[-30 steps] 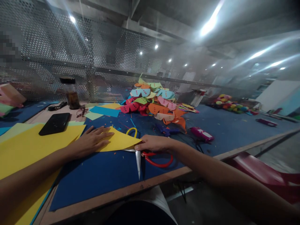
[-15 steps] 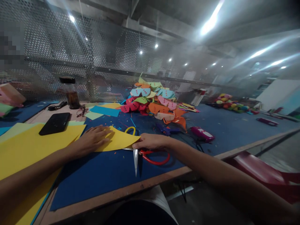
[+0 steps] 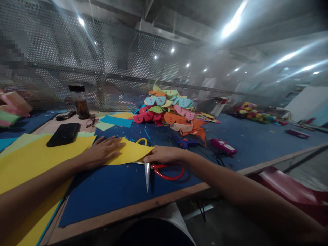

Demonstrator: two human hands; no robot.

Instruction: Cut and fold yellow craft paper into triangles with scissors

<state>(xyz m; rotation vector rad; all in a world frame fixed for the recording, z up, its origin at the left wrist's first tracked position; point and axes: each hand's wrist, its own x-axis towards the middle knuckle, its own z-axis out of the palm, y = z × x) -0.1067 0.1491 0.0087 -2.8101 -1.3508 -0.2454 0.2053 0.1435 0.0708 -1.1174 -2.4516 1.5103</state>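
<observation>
A folded yellow paper sheet (image 3: pixel 130 153) lies on the blue table cover (image 3: pixel 115 188). My left hand (image 3: pixel 102 150) rests flat on its left part with fingers spread. My right hand (image 3: pixel 164 155) pinches the paper's right tip with closed fingers. Right under that hand lie red-handled scissors (image 3: pixel 164 171), the blades pointing toward the table's near edge. A yellow scissor handle (image 3: pixel 142 140) shows just behind the paper.
A large yellow sheet (image 3: pixel 30 164) with a black phone (image 3: pixel 63 134) on it lies at the left. A heap of coloured paper cut-outs (image 3: pixel 171 111) sits at the back middle, a dark jar (image 3: pixel 79 101) back left, a pink tool (image 3: pixel 222 146) to the right. A red chair (image 3: pixel 287 188) stands beside the table.
My right hand has slid a little left along the paper's tip. The left hand stays flat on the sheet. The view shifted slightly.
</observation>
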